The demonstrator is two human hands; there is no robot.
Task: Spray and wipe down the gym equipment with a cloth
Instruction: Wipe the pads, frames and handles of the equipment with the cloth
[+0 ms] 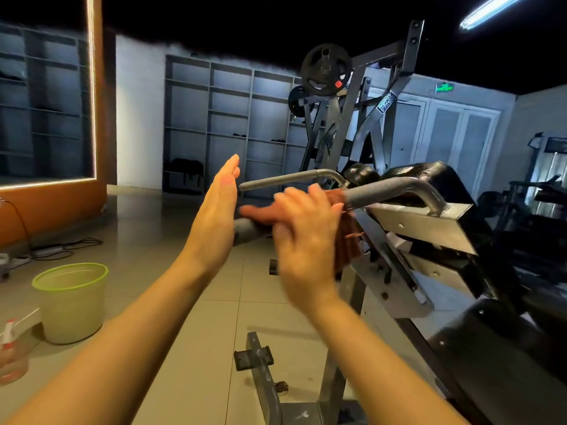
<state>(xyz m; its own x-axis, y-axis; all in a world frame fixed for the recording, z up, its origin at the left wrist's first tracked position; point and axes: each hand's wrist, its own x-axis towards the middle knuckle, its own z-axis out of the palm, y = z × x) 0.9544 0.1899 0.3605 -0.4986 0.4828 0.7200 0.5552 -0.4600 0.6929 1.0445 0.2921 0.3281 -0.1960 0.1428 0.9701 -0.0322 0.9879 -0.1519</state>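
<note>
While the right hand lies over the near handle bar of the gym machine, its fingers press a reddish-brown cloth against the grey grip; motion blur hides whether they curl fully round the bar.

Item, cloth: bunched on the near handle bar, one part wrapped on the grip just beyond the right hand, the rest hanging below the bar beside the machine's slanted frame.

Item, left hand: raised edge-on, fingers straight and together, palm toward the right hand, holding nothing, apart from the bar and just left of its capped end.

Item, far handle bar: grey, bent, running parallel behind the near one, untouched.

Item, gym machine: grey steel frame, black padded seat and back pad at right, two black weight plates mounted high on the upright arms.

Item, spray bottle: clear, with a red-and-white trigger head, standing on the tiled floor at the lower left edge, well apart from both hands.

Item, bin: translucent with a green rim, on the floor just beside the spray bottle.

Item, background: grey open shelving along the far wall, a lit-edged mirror at left, cables on the floor beneath it.
</note>
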